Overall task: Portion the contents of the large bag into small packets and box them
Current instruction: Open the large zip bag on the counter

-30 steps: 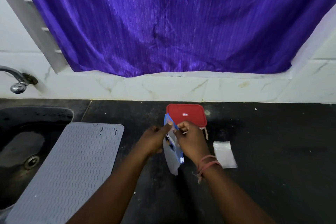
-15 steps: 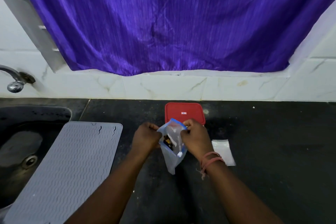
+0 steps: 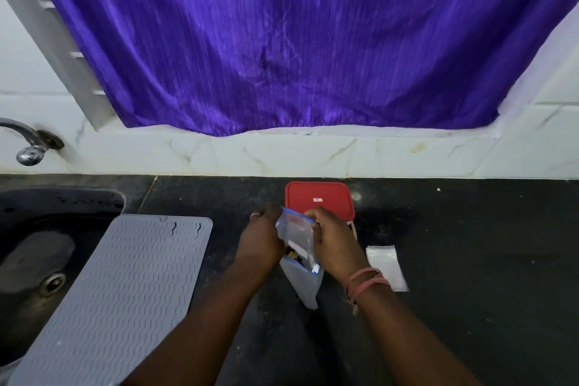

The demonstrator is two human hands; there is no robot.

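Sink (image 3: 37, 247): dark basin at far left, a metal tap (image 3: 29, 147) on the wall above it. Grey ribbed mat (image 3: 125, 291): lies flat across the sink's right edge and onto the black counter (image 3: 470, 291).

Left hand (image 3: 261, 243): forearm rising from the lower edge, fingers curled, pinching the left side of the large bag's mouth; a ring shows on one finger.

Large bag (image 3: 297, 238): clear plastic with a blue zip strip, held upright between both hands above the counter, mouth pulled apart. Contents: small items, one yellow and dark; otherwise too blurred to tell.

Right hand (image 3: 335, 244): fingers curled, pinching the right side of the mouth; red threads at the wrist.

Red-lidded box (image 3: 319, 199): just behind the hands, lid on.

Small packets (image 3: 387, 266): clear, flat on the counter just right of the right wrist.
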